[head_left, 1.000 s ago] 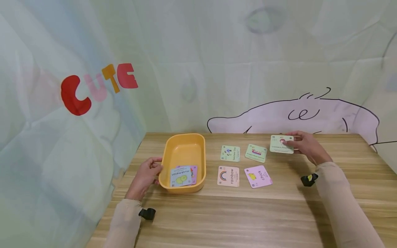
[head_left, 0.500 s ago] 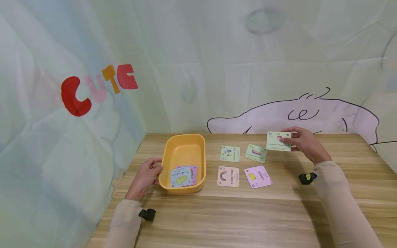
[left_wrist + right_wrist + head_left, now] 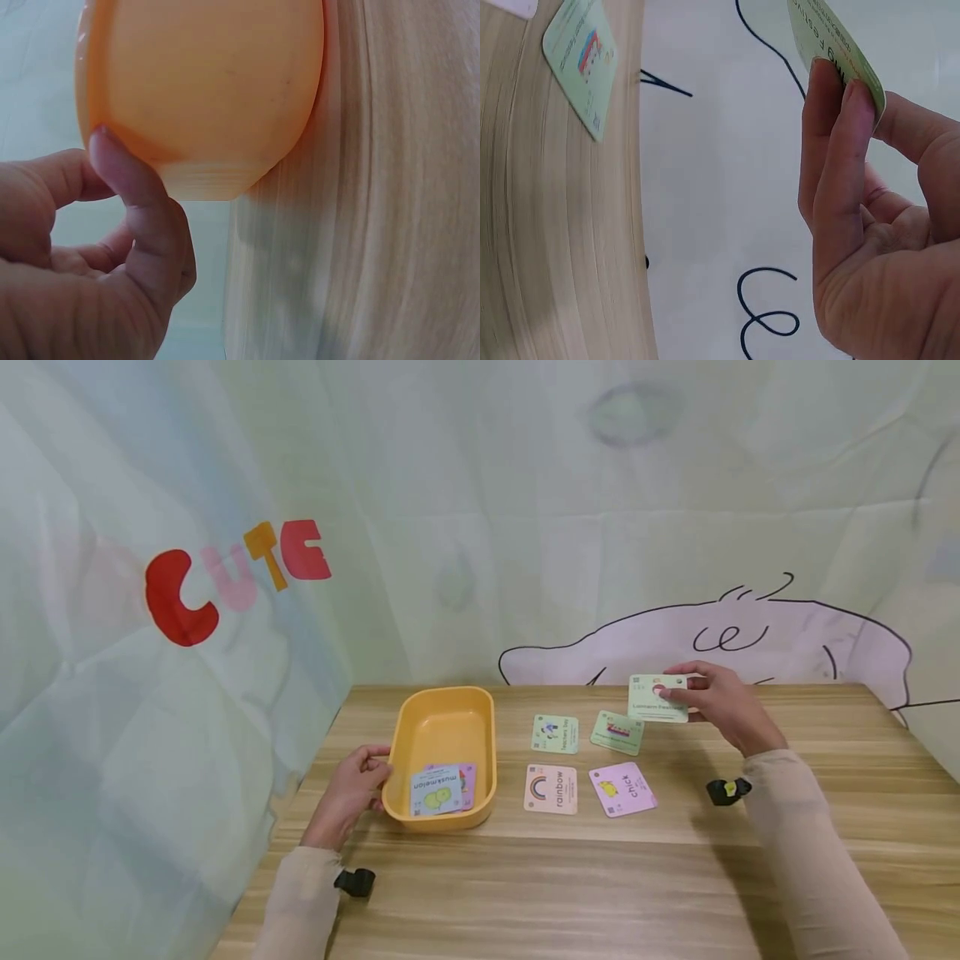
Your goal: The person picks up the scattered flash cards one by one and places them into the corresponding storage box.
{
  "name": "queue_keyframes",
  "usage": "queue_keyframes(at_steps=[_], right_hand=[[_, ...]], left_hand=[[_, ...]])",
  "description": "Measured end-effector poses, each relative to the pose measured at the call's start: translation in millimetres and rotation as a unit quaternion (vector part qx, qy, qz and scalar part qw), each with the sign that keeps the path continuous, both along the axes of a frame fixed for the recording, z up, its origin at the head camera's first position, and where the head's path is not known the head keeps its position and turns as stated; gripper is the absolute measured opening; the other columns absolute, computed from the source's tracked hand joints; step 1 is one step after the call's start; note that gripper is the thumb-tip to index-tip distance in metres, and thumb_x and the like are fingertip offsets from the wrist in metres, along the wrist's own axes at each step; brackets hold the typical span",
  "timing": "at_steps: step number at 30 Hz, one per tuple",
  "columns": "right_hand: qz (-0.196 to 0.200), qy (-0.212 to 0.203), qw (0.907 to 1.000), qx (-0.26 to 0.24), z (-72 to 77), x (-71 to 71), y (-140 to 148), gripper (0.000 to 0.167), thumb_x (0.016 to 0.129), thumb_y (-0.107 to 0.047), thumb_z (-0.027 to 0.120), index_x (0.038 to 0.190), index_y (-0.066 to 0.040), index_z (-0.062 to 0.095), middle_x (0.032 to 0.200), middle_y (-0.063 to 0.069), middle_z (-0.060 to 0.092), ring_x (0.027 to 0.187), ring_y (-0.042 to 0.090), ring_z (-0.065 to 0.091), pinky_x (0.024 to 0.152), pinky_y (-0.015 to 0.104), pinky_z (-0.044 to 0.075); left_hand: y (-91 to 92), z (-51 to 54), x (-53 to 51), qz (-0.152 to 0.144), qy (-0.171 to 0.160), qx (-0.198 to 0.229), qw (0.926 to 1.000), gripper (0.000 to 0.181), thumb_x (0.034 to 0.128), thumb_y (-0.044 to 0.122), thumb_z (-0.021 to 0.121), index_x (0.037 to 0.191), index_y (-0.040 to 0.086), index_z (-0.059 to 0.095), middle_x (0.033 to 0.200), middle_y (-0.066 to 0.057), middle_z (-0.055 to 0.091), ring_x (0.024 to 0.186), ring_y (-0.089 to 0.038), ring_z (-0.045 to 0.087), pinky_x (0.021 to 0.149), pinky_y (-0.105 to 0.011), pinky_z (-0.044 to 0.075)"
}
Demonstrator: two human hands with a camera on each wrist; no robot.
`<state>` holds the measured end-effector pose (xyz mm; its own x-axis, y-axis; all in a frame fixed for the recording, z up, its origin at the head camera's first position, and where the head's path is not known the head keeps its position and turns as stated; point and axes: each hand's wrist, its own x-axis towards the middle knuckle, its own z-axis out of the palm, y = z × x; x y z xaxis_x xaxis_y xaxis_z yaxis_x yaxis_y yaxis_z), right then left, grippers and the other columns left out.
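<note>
Right hand (image 3: 723, 699): grip pinching Lantern Festival card (image 3: 644, 698) | Left hand (image 3: 354, 788): grip pinching yellow tray (image 3: 448, 735) | Apparently part done: 2 overlapping cards (image 3: 435, 791) inside, 4 loose cards (image 3: 551, 790) left on worktop (image 3: 540, 893)

The right grip (image 3: 723, 702) has carried the lantern card (image 3: 647, 700) left, toward the boat card (image 3: 617, 734).

So there were seven printed square cards (image 3: 617, 732) showing: three pale green ones (image 3: 555, 734), two purple ones (image 3: 622, 789), one peach one (image 3: 551, 789), one light blue one (image 3: 437, 789), plus one yellow rounded plastic tray (image 3: 450, 735), two bare hands (image 3: 349, 789), two black wrist cameras (image 3: 355, 883), four colourful wall letters (image 3: 306, 550)
</note>
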<state>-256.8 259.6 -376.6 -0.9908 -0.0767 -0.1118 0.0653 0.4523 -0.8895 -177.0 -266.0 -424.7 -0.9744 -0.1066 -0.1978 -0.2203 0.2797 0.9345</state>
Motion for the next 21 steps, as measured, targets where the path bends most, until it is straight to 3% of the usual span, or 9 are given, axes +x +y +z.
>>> queue_keyframes(at_steps=[11,21], right_hand=[[0.031,0.010,0.9988,-0.036,-0.4,-1.5,-34.0,0.058,0.091,-0.033,0.078,0.138,-0.008,0.055,0.119,0.017,0.058,0.098,0.024,0.063,0.078,0.031,0.058],[0.037,0.006,0.9971,-0.066,-1.6,-4.0,-64.8,0.050,0.091,-0.027,0.078,0.133,-0.011,0.058,0.118,0.017,0.061,0.100,0.028,0.065,0.079,0.036,0.060]], left_hand=[[0.4,-1.8,0.3,0.018,-0.017,-0.008,0.9997,0.039,0.1013,0.009,0.054,0.139,0.003,0.050,0.105,-0.010,0.055,0.081,-0.017,0.059,0.053,-0.027,0.052],[0.3,-1.9,-2.1,0.006,-0.003,-0.004,1.0000,0.040,0.1009,0.009,0.055,0.139,0.001,0.050,0.103,-0.010,0.056,0.079,-0.017,0.059,0.052,-0.027,0.051]])
